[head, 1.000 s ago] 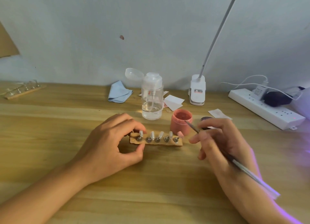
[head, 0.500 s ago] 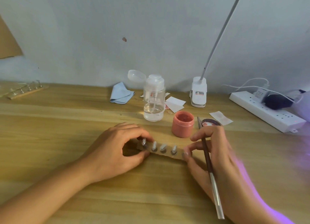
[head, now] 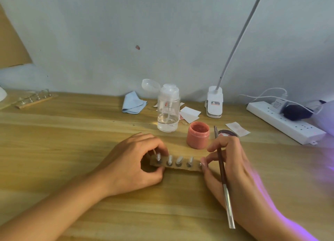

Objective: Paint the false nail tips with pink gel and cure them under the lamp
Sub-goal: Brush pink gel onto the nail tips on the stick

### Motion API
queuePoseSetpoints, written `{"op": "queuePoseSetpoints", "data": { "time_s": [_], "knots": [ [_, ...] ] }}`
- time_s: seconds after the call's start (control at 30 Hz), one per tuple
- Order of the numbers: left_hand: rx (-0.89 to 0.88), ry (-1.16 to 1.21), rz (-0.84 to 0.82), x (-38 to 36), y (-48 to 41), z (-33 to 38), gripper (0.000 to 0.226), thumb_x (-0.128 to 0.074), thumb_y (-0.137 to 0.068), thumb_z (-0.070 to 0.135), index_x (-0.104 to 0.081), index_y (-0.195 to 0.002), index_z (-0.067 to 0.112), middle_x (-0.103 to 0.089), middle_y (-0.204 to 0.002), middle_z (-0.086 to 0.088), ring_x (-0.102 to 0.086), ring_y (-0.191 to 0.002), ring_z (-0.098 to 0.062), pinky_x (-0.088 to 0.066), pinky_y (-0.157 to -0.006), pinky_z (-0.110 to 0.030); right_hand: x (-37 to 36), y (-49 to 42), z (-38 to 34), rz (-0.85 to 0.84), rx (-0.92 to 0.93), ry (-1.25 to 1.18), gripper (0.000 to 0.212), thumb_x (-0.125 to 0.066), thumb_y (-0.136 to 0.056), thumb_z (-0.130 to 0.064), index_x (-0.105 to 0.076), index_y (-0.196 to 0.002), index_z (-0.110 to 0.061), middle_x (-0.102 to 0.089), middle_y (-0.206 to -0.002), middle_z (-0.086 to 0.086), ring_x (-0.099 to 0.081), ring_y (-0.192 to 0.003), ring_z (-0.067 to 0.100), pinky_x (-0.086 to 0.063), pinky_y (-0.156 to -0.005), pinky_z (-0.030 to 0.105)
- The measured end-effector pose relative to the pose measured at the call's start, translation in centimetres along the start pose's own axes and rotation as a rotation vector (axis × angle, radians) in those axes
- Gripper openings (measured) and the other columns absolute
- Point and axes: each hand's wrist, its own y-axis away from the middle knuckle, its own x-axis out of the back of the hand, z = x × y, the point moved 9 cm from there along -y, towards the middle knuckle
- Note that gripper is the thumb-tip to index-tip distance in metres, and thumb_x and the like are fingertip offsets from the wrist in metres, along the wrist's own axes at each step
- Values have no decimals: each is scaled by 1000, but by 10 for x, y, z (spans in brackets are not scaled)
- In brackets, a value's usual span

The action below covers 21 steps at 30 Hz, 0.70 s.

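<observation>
The desk (head: 63, 132) carries an open pink gel jar (head: 198, 137). In front and to the left of the jar, the left hand (head: 133, 161) curls its fingers and thumb round the left end of the wooden strip (head: 178, 166), pinching it. In front and to the right of the jar, the right hand (head: 233, 168) touches the strip's other end with bent fingertips and grips the brush (head: 223, 175), whose tip rises just right of the jar. The strip sits just in front of the jar, with the pale false nail tips (head: 179, 159) standing in a row on it.
</observation>
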Motion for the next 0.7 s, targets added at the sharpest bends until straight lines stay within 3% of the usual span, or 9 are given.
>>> {"op": "queuePoseSetpoints", "data": {
  "time_s": [0.13,0.23,0.27,0.37,0.5,0.6,0.7],
  "knots": [
    [-13,26,152,16,2,4,18,-67,-71,30,-64,-89,28,-55,-84,18,-56,-83,-8,-44,-73,-20,11,1,5,104,-57,-61,39,-70,-82,-17,-40,-104,-29,-57,-93,-11,-63,-78,10,-51,-65,25],
    [-17,95,223,24,3,4,18,-66,-72,27,-63,-90,23,-56,-86,15,-58,-83,-13,-44,-73,-19,20,1,6,175,-116,-222,13,-53,-87,-38,-49,-97,-32,-64,-83,-7,-65,-74,10,-48,-64,20],
    [-18,102,232,25,3,4,19,-65,-72,27,-63,-90,22,-57,-87,14,-58,-83,-13,-44,-72,-19,20,0,5,175,-124,-272,14,-47,-89,-40,-52,-99,-33,-65,-82,-5,-65,-71,12,-48,-62,20],
    [-28,89,243,25,3,4,20,-65,-72,28,-63,-90,22,-57,-87,14,-58,-81,-14,-46,-71,-22,19,0,2,164,-118,-319,19,-47,-86,-32,-52,-104,-29,-69,-82,-5,-66,-65,15,-50,-60,23],
    [-49,63,239,24,3,6,19,-66,-73,29,-63,-91,22,-56,-87,14,-58,-81,-14,-47,-70,-25,19,3,12,172,-201,-422,16,-57,-75,-35,-50,-81,-22,-69,-69,5,-63,-58,22,-53,-60,47],
    [-65,44,237,23,3,8,20,-67,-73,29,-63,-91,22,-56,-86,14,-58,-80,-12,-47,-69,-26,19,2,17,182,-238,-429,11,-60,-78,-22,-50,-77,-19,-72,-69,3,-67,-57,19,-54,-57,45],
    [-72,43,237,24,4,9,21,-67,-72,29,-64,-91,21,-57,-87,13,-58,-80,-12,-47,-69,-27,16,1,18,168,-245,-395,15,-63,-82,-23,-50,-76,-21,-72,-70,0,-66,-56,19,-54,-58,43]
  ]
}}
